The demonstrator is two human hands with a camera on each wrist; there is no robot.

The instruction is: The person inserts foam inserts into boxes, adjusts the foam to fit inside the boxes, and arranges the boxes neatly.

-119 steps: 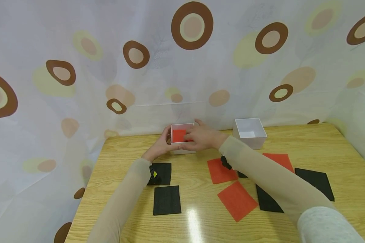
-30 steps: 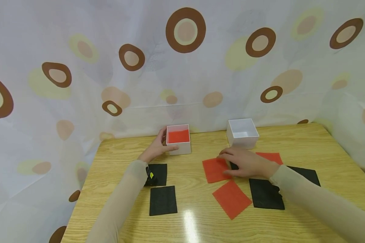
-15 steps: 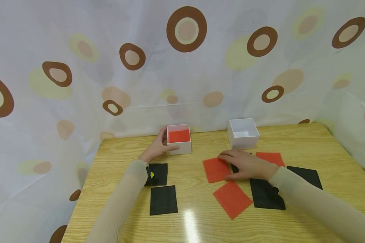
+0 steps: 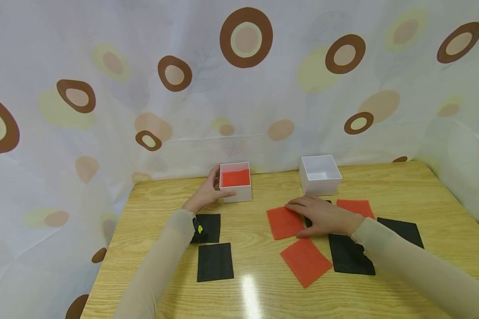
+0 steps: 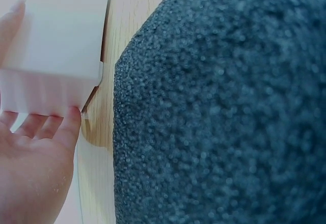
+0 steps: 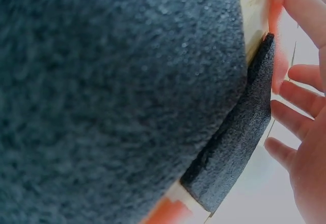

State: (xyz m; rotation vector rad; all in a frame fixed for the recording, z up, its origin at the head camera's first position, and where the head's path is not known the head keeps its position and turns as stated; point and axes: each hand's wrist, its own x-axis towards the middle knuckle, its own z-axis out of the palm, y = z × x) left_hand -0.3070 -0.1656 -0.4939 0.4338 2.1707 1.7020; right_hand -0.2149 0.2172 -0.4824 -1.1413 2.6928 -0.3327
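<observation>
My left hand (image 4: 207, 193) holds a small white box (image 4: 239, 195), thumb on its front wall and fingers along its left side. Red fabric (image 4: 236, 178) lies inside. In the left wrist view, the fingertips of the left hand (image 5: 38, 163) touch the side of the box (image 5: 61, 35). My right hand (image 4: 325, 217) rests low over the table, its spread fingers and thumb touching the right edge of a red square (image 4: 282, 223). Partly hidden beneath that hand is a black square (image 4: 308, 222). The right wrist view shows the fingers of the right hand (image 6: 305, 117) loosely extended beside red fabric (image 6: 277, 51).
Another white box (image 4: 321, 184) stands at the back, beyond the right hand. A red square (image 4: 305, 262), another red square (image 4: 355, 207) and several black squares (image 4: 215, 262) lie flat on the wooden table (image 4: 175, 190). A patterned curtain (image 4: 199, 115) hangs behind.
Four seconds ago the right hand was in the left box with the red fabric; it has since moved right to the red square. Over the last second it barely shifts. The left hand stays on the box.
</observation>
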